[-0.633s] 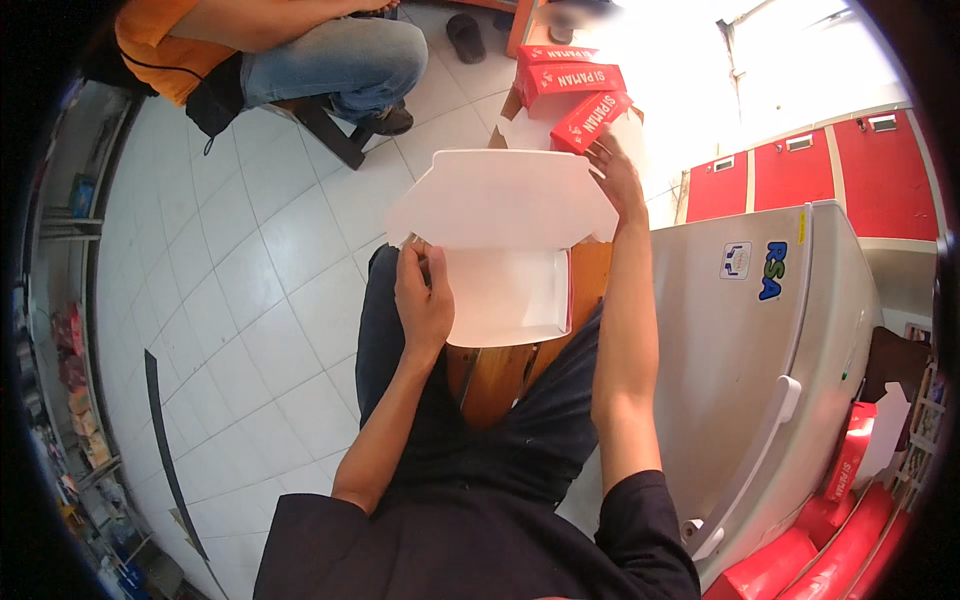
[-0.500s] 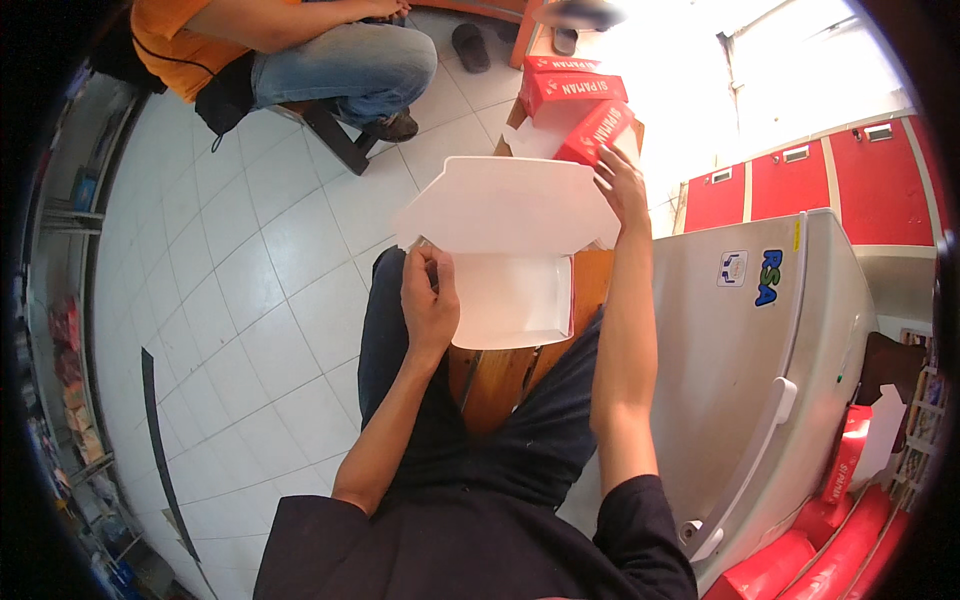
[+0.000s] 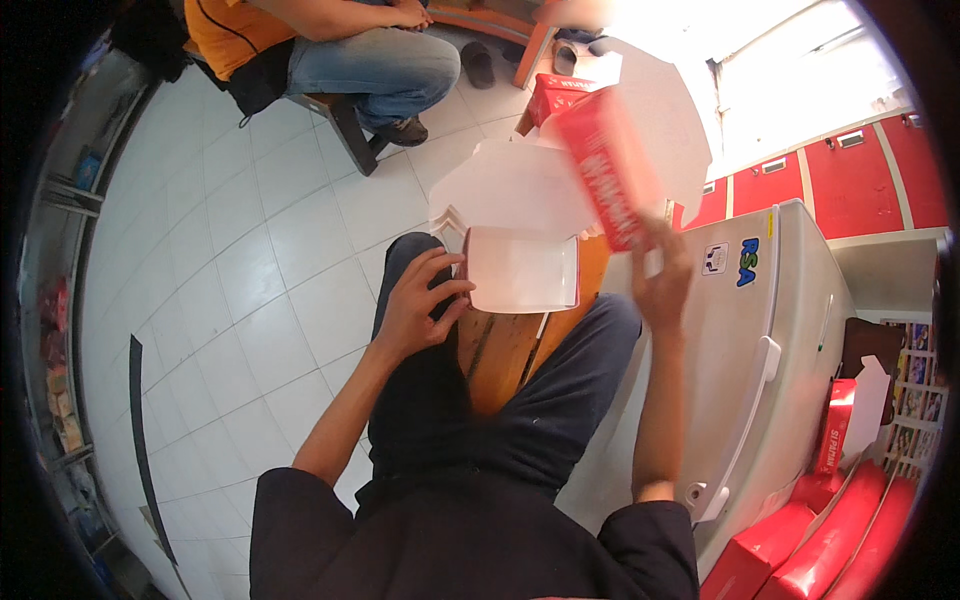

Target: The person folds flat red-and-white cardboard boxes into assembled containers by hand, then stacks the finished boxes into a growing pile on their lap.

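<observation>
An open white cardboard box (image 3: 522,270) with its lid flap up rests on a wooden bench (image 3: 500,350) between my knees. My left hand (image 3: 420,305) presses on the box's left edge. My right hand (image 3: 662,285) is raised above the bench's right side and grips a flat red carton (image 3: 605,165) with a white inner side, lifted and blurred with motion.
A white chest freezer (image 3: 770,330) stands close on my right. Red cartons (image 3: 830,540) are stacked at lower right, more lie ahead on the bench (image 3: 555,95). Another person (image 3: 340,50) sits on a stool ahead left. The floor has white tiles (image 3: 220,280); shelves (image 3: 60,300) line the left.
My right hand has picked a red carton off the stack ahead and lifted it back toward me. My left hand stays on the white box.
</observation>
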Demonstrator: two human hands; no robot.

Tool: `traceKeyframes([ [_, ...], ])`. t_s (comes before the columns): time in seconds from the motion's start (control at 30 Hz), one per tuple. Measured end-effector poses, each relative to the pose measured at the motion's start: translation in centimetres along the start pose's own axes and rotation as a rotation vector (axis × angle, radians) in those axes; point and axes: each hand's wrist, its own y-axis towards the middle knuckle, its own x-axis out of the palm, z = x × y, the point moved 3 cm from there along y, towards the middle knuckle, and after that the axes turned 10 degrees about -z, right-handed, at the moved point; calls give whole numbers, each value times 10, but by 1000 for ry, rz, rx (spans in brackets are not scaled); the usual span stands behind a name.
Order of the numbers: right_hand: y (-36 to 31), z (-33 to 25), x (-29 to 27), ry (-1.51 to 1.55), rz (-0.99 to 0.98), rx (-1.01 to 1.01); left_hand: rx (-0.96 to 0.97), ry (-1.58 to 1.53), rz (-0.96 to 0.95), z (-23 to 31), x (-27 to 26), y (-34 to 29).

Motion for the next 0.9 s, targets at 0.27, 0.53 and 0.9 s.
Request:
traceKeyframes([
  [0.27,-53,-42,54,78,-306,-218,190,0,-185,-19,-4,16],
  [0.53,-7,11,68,74,-228,421,266,96,-102,-4,20,5],
  [0.9,7,8,77,273,-371,398,146,59,92,20,40,-11],
])
